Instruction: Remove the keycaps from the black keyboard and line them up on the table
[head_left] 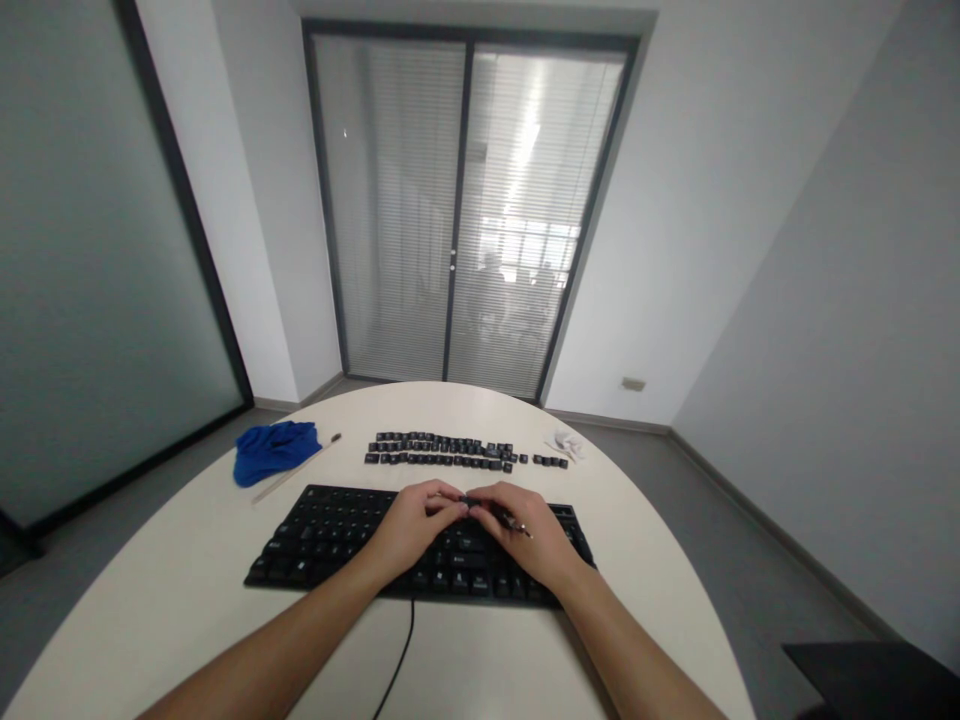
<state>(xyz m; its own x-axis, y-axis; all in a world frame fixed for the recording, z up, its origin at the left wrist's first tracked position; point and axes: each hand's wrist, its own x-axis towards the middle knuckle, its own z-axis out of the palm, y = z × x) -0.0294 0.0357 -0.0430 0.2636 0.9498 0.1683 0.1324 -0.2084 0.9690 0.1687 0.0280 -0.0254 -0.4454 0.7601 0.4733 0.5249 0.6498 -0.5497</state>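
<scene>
A black keyboard (330, 530) lies across the table, and both hands are over its middle and right side. The fingertips of my left hand (416, 520) and my right hand (525, 520) meet above the keys, pinching a small dark keycap (469, 502) between them. A thin, shiny metal tool (517, 526) is also tucked in my right hand; its kind cannot be made out. Part of the keyboard is hidden under the hands. Beyond it, loose black keycaps (435, 460) are laid out in rows.
On the left are a blue cloth (276, 452) and a long thin brush (296, 468). A crumpled white tissue (566, 444) lies at the right rear. The keyboard's cable (401, 655) runs toward the near side of the round table (480, 660). A dark object (870, 675) stands at lower right.
</scene>
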